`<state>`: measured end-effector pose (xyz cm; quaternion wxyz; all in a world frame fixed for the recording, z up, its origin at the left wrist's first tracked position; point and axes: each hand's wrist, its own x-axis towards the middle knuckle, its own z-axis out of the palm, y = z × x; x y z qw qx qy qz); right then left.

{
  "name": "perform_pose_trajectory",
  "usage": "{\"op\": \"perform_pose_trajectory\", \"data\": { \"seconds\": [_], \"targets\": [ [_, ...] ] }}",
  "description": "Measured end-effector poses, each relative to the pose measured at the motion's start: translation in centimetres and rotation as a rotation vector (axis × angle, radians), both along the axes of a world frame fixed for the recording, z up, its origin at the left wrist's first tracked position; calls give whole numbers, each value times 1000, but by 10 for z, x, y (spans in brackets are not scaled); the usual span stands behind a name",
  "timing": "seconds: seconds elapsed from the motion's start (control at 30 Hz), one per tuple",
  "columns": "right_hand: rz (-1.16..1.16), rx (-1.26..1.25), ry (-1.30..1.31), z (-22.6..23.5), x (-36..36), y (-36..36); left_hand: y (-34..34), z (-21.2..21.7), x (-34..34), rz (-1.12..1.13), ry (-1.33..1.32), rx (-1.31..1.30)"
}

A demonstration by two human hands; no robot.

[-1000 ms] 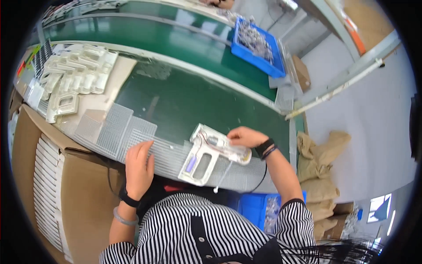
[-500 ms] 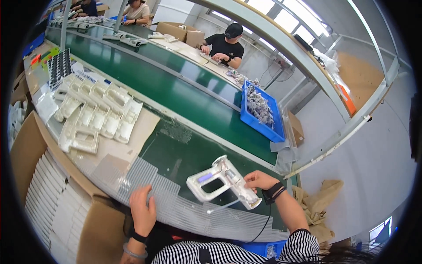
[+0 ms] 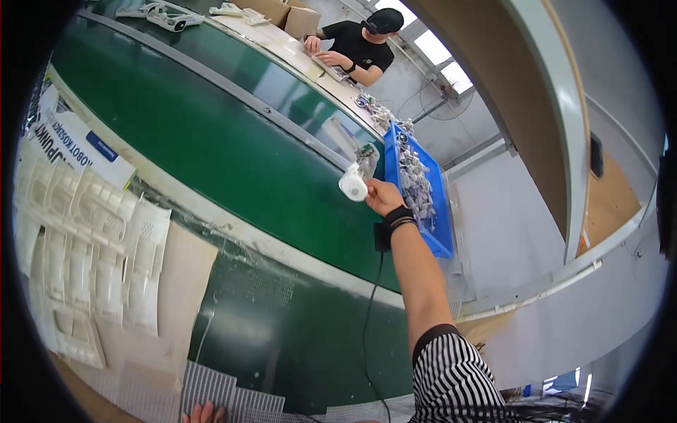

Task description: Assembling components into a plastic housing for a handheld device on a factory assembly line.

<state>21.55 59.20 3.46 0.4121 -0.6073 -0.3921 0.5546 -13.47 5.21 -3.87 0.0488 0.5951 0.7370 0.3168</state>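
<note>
Over the green conveyor belt (image 3: 233, 162), my right hand (image 3: 385, 197) reaches out with its fingers closed on the rounded end of a white plastic appliance housing (image 3: 352, 185). A green circuit board and some inner parts show at the housing's open side. Its paler far part lies toward the belt's middle rail and is hard to make out. At the lower edge, only the fingertips of my left hand (image 3: 204, 413) show, spread on a clear ribbed mat (image 3: 208, 384). They hold nothing that I can see.
A blue tray (image 3: 443, 211) full of small wired parts stands right of my right hand. White housing shells (image 3: 92, 261) lie in rows at the left. A black cable (image 3: 367, 317) hangs from my right wrist. Across the belt, a co-worker in black (image 3: 352, 53) handles a part.
My right hand has carried the white housing from the near worktop forward over the belt. My left hand has dropped toward the lower edge of the view. The whole view has shifted.
</note>
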Motion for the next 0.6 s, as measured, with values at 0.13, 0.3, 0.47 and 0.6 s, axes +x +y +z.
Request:
{"op": "perform_pose_trajectory", "data": {
  "seconds": [0.13,0.3,0.47,0.6],
  "targets": [
    [-202,-7,86,-26,-16,80,41,-6,-13,6,3,-23],
    [-412,45,167,-70,-13,145,78,-42,-24,18,-22,-62],
    [-296,107,121,-87,-7,189,90,-74,-16,24,-91,-126],
    [-187,37,55,-85,-63,188,85,-83,-21,41,-88,-172]
  ]
}}
